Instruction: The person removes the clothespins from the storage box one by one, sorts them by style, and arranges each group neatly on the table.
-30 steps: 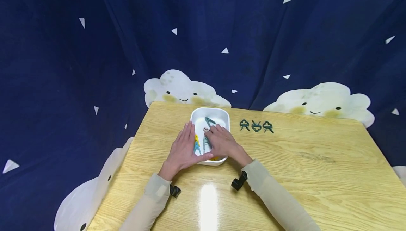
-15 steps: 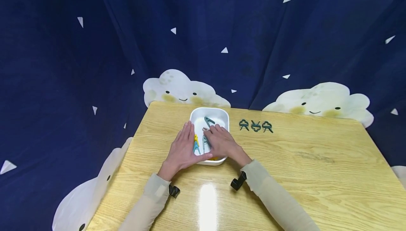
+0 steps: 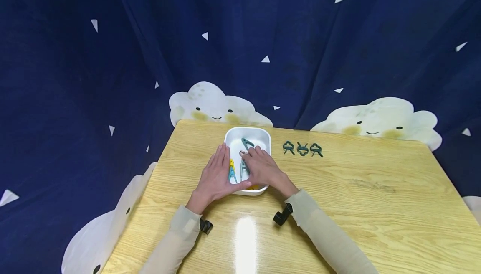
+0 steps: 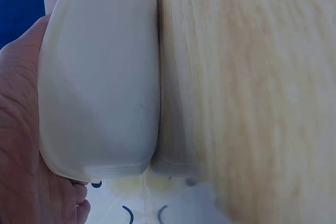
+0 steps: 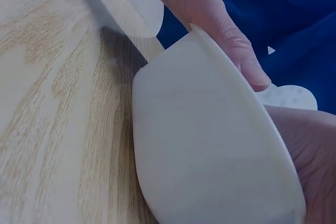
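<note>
A white tray [image 3: 237, 131] with several plastic clothes pegs stands on the table. In the head view my left hand [image 3: 214, 178] rests along its left rim, fingers straight, thumb stretched along the near rim. My right hand [image 3: 264, 169] reaches over the right rim with bent fingers inside. A pinkish peg tip [image 3: 242, 153] shows at those fingertips; whether they pinch it is hidden. Beside them lie a pale teal peg [image 3: 243, 169] and a dark green peg [image 3: 247, 143]. A yellow peg [image 3: 231, 164] and a blue peg [image 3: 232, 175] lie by my left hand.
Right of the tray, three dark green clips [image 3: 302, 149] lie in a row on the wooden table [image 3: 357, 190]. A navy curtain [image 3: 240, 48] with white clouds hangs behind the table and on its left side. Something orange [image 3: 253, 187] shows at the tray's near end.
</note>
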### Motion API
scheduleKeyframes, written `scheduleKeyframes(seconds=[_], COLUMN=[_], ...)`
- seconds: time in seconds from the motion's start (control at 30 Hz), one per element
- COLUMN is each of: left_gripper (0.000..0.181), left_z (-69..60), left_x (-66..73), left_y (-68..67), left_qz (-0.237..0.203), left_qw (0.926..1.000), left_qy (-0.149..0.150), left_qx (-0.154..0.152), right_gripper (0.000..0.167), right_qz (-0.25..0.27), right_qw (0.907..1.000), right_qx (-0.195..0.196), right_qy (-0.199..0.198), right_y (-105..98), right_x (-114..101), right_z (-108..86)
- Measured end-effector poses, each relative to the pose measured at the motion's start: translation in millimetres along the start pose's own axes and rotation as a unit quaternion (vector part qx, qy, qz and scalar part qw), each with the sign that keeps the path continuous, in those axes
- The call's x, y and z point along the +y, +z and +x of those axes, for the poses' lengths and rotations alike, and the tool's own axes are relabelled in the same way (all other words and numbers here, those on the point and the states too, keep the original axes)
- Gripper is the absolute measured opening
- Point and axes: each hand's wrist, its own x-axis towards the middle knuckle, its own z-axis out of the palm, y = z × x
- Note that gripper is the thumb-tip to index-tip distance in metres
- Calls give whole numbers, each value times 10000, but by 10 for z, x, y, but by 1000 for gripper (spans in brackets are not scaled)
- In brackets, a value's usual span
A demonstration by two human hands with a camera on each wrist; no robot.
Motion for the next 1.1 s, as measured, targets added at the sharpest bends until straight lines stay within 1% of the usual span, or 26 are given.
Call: scheduleKeyframes(seconds=[0.1, 0.2, 0.3, 0.47, 0.63, 0.77, 1.1], left_gripper=[137, 138, 138, 139, 140, 141, 139], left_z=[0, -3, -4, -2, 4, 8, -5], left_x=[-5, -3, -2, -4, -10, -12, -2], left_y=[2, 16, 21, 21, 32, 45, 18], left_qz=[-25, -46, -55, -12, 26, 34, -22], left_qw=[10000, 10000, 10000, 9999, 9999, 9999, 10000], left_qy=[-3, -10, -2, 23, 4, -17, -37], left_qx=[3, 2, 40, 97, 102, 95, -8], right_gripper=[105, 107, 102, 93, 91, 92, 91], right_qz=[219, 357, 376, 261, 310, 332, 462], right_qw=[9997, 9990, 9985, 9977, 9962, 9956, 9924], right_qx=[124, 168, 263, 506, 676, 705, 808], right_qy=[70, 191, 289, 371, 447, 529, 810], right_y=[-11, -31, -64, -117, -183, -241, -388], right_x=[-1, -1, 6, 56, 108, 146, 315], right_z=[-18, -50, -87, -156, -212, -253, -345])
